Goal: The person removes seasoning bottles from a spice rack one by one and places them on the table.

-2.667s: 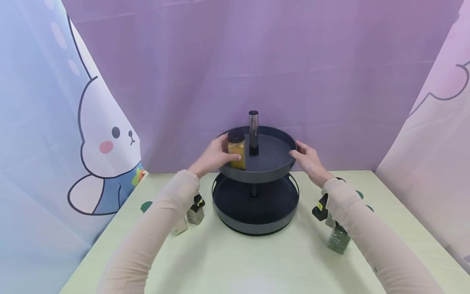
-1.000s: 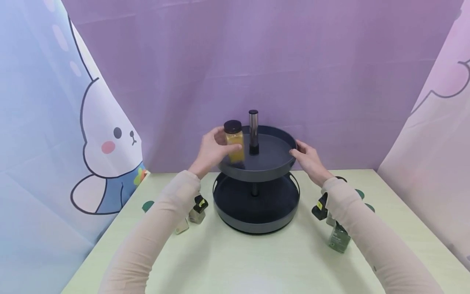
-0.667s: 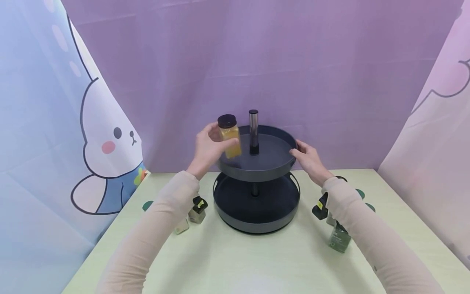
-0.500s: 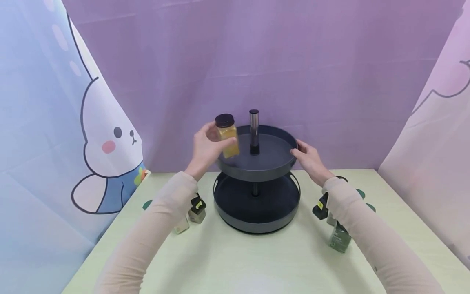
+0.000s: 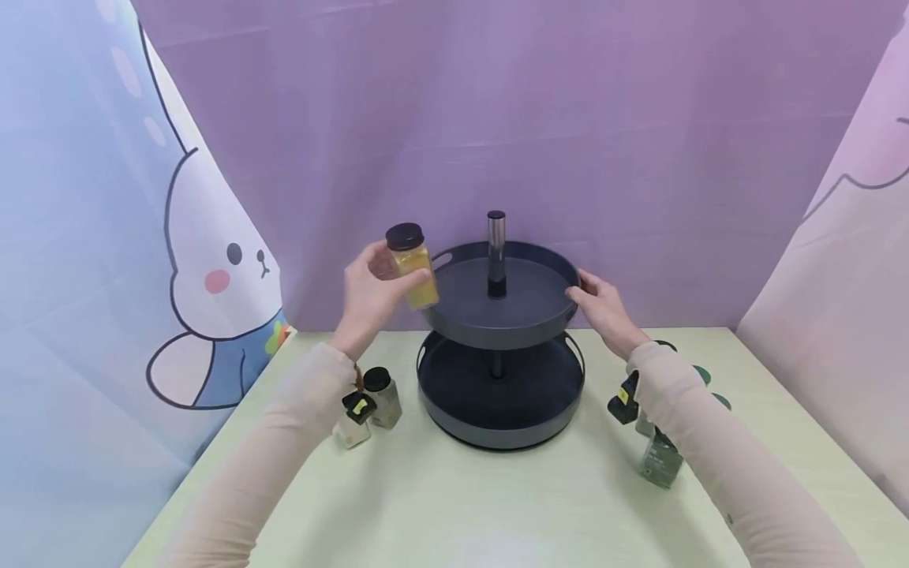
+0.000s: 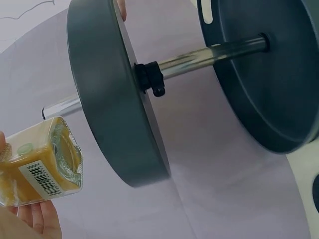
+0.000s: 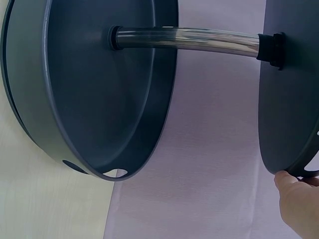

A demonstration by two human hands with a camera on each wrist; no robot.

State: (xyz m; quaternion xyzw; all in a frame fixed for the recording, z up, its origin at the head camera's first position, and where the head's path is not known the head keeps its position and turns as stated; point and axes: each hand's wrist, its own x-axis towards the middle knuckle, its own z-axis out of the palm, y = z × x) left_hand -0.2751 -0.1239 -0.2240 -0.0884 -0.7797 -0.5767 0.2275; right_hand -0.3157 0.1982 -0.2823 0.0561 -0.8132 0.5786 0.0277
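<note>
My left hand (image 5: 368,300) grips a square glass spice jar (image 5: 419,285) of yellow powder with a black lid. The jar hangs tilted in the air, just left of the upper tray (image 5: 529,304) of a dark two-tier turntable stand. In the left wrist view the jar (image 6: 40,174) shows its base and a barcode. With thumb and fingers, my right hand (image 5: 605,312) pinches the right rim of the upper tray. The right wrist view shows that hand (image 7: 301,204) at the tray's edge, by a handle slot. The lower tray (image 5: 497,410) holds nothing.
On the table left of the stand, a grey jar (image 5: 386,404) with a black lid stands beside a pale jar (image 5: 353,433). A dark green jar (image 5: 662,464) and green lids (image 5: 702,374) show around the right forearm. A purple cloth (image 5: 639,158) hangs behind.
My left hand has lifted the spice jar off the upper tray and carried it left, past the rim, tilting it. The right hand keeps its hold on the rim.
</note>
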